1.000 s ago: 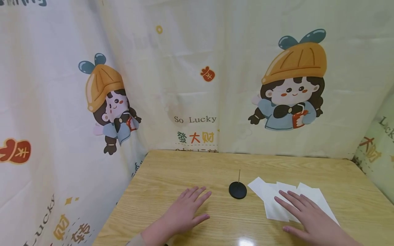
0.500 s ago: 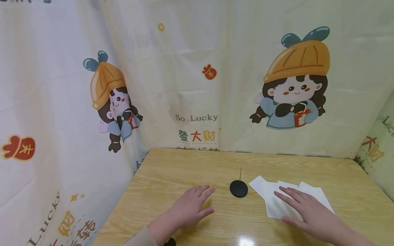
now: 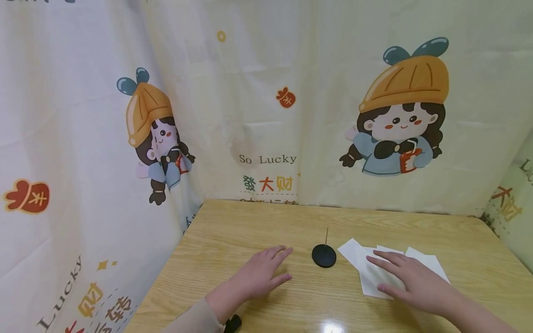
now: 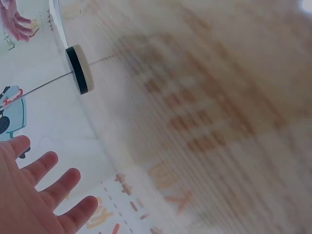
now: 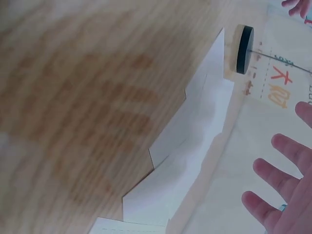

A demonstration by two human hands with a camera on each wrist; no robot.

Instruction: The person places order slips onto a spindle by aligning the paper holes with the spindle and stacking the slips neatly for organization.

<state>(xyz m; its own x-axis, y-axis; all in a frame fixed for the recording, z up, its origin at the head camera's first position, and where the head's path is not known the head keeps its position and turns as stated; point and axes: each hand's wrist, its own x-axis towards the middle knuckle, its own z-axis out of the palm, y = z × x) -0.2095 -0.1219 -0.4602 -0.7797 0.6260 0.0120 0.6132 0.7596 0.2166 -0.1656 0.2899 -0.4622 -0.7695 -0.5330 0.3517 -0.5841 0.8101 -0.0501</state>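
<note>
A bill spike with a round black base and a thin upright metal pin stands on the wooden table. To its right, several white paper slips lie fanned and overlapping. My left hand hovers left of the spike, fingers spread and holding nothing. Over the slips is my right hand, fingers extended, hiding part of them; the right wrist view shows its fingers apart from the paper. In the left wrist view the spike's base appears beyond the left hand's fingers.
A printed cloth curtain hangs behind the table and along both sides. The wooden tabletop reaches back to it. A black object sits by the left wrist, below the sleeve.
The head view has shifted slightly. My left hand has moved a little to the right and up, and my right hand a little to the left. The spike and slips stay put.
</note>
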